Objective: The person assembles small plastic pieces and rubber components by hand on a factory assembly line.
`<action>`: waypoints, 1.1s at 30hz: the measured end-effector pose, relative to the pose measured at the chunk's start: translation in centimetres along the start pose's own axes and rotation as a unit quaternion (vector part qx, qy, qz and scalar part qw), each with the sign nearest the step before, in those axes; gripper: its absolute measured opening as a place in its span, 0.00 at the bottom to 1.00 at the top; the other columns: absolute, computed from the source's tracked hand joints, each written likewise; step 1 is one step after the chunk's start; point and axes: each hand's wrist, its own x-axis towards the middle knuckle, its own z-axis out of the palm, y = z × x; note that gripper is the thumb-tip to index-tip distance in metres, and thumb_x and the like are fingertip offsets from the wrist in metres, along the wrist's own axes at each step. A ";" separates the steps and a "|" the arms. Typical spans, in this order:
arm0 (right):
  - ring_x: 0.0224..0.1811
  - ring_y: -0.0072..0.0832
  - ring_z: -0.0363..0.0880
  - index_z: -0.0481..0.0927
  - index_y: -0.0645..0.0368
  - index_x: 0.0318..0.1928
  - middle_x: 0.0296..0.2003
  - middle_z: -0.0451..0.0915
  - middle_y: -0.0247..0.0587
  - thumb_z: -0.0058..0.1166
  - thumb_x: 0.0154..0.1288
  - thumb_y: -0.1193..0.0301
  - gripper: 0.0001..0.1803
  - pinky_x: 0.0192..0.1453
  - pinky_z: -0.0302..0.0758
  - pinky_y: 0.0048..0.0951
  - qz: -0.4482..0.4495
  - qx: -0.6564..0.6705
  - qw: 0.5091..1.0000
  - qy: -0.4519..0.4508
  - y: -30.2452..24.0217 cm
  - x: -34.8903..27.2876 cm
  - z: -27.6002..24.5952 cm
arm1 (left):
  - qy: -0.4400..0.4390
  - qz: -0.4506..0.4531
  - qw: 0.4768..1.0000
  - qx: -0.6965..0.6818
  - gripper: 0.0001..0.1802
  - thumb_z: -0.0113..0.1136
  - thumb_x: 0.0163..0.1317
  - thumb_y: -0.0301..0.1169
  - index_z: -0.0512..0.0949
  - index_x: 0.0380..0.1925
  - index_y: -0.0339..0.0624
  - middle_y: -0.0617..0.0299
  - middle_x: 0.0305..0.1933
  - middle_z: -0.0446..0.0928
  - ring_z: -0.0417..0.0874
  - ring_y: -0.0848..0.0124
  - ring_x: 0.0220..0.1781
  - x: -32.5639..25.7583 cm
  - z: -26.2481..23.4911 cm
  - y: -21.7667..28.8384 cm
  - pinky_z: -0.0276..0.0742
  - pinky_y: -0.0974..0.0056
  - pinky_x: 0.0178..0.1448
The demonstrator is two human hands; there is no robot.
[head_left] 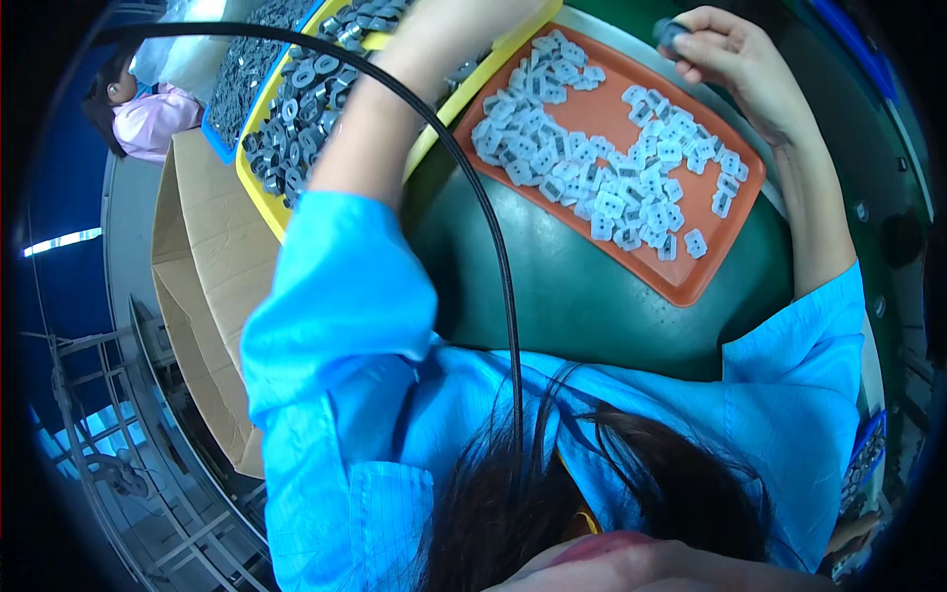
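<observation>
My right hand (735, 59) is raised past the far right corner of an orange tray (681, 286). Pinched between its thumb and fingers is a dark round part (672, 37). White plastic pieces (631, 202), flat with small holes, lie scattered and heaped in the tray. My left hand (469, 22) reaches over the far end of a yellow bin (258, 192); it is blurred, and the upper edge cuts off its fingers. Dark grey ring-shaped parts (304, 94) fill that bin, much like the part in my right hand.
A blue bin (219, 146) of small dark pieces stands left of the yellow one. An open cardboard box (212, 227) is beside them. A black cable (493, 227) arcs across the view. Green table surface (552, 286) shows before the tray. Another person (153, 120) is at the far left.
</observation>
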 end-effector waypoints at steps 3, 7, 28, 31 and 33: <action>0.42 0.14 0.82 0.83 0.59 0.52 0.42 0.87 0.31 0.62 0.73 0.63 0.15 0.53 0.77 0.18 0.010 -0.048 0.992 0.116 3.2 0.6 -4.1 | 0.055 -0.102 0.967 0.225 0.16 0.72 0.56 0.36 0.85 0.37 0.35 0.44 0.47 0.83 0.85 0.47 0.50 3.8 -2.6 -11.6 0.82 0.53 0.56; 0.45 0.18 0.82 0.83 0.59 0.52 0.42 0.87 0.31 0.64 0.70 0.61 0.17 0.55 0.75 0.21 0.049 -0.192 0.954 0.226 7.5 -0.2 -8.1 | 0.032 -0.089 0.966 0.240 0.27 0.71 0.62 0.45 0.79 0.52 0.36 0.52 0.44 0.79 0.83 0.56 0.46 4.3 -2.7 -21.8 0.81 0.56 0.48; 0.43 0.35 0.80 0.87 0.59 0.39 0.35 0.82 0.40 0.65 0.63 0.69 0.07 0.50 0.79 0.35 -0.284 -0.507 0.811 0.063 -1.6 -2.4 6.2 | 0.092 0.076 0.979 0.164 0.18 0.58 0.75 0.36 0.78 0.57 0.34 0.52 0.48 0.81 0.84 0.59 0.47 -4.9 -1.6 -3.7 0.80 0.60 0.51; 0.48 0.35 0.77 0.89 0.57 0.41 0.37 0.80 0.37 0.66 0.63 0.69 0.08 0.55 0.78 0.35 -0.269 -0.488 0.829 0.057 -1.2 -2.6 6.7 | 0.137 -0.232 0.863 -0.427 0.20 0.59 0.75 0.46 0.80 0.53 0.42 0.63 0.38 0.77 0.78 0.71 0.35 -5.3 0.4 0.2 0.74 0.67 0.35; 0.51 0.35 0.75 0.89 0.57 0.42 0.39 0.78 0.37 0.64 0.65 0.69 0.08 0.58 0.76 0.36 -0.237 -0.451 0.860 0.034 -0.8 -2.6 6.6 | 0.085 -0.260 0.755 -0.596 0.17 0.58 0.77 0.42 0.80 0.55 0.43 0.68 0.35 0.77 0.75 0.80 0.30 -4.7 2.4 -0.3 0.69 0.74 0.31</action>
